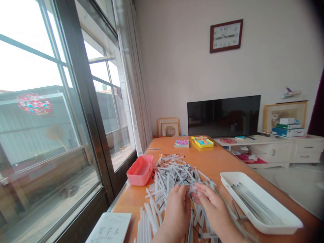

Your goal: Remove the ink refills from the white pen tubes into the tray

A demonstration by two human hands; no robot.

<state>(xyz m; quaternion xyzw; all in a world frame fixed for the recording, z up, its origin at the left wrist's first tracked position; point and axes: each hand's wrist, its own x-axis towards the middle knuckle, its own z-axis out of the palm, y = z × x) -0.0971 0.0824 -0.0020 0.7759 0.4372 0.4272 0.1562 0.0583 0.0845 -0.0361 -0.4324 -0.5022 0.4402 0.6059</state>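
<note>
A big heap of white pen barrels with black tips (174,173) lies on the orange wooden table (215,158). My left hand (177,211) and my right hand (214,206) rest on the near side of the heap, fingertips meeting at its middle. Both hands have their fingers curled into a pinch on pen parts, but I cannot make out exactly which pieces they hold. A white tray (275,219) to the right of my right hand holds several finished pens laid lengthwise. A pink plastic box (140,170) stands to the left of the heap.
A white paper pad with writing (110,229) lies at the near left edge. A colourful booklet (181,143), a yellow box (204,142) and a single pen (155,149) sit at the far end. Behind are a television (224,115), a white cabinet (278,152) and large windows on the left.
</note>
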